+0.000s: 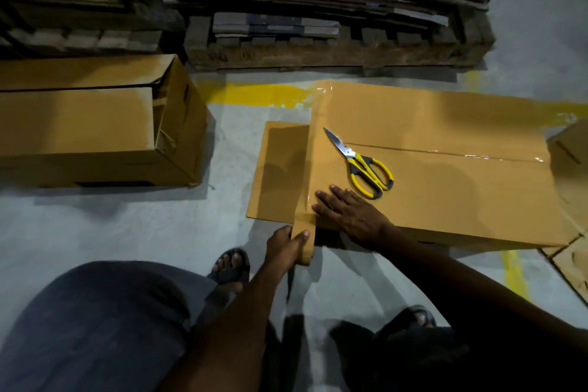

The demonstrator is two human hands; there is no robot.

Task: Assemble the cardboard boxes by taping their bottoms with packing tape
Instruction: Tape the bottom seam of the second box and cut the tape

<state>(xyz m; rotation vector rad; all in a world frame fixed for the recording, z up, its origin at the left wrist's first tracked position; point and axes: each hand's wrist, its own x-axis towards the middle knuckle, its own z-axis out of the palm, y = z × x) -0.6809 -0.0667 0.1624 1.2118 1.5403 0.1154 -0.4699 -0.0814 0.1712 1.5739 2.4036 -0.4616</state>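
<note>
Gripping the packing tape roll (304,242) in the left hand (284,245), fingers curled round it just off the near edge of the cardboard box (445,200) lying on the floor (127,232), and pressing the tape strip (310,169) down with the right hand (348,213) spread flat. Probably best keeping the roll taut and low while smoothing toward the edge, avoiding wrinkles, then reaching for the yellow-handled scissors (366,165) resting on the box. Finding no readable brand, label or writing anywhere.

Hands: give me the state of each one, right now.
Left hand: closed around the tape roll.
Right hand: open, fingers flat, pressing the tape strip onto the box.
</note>
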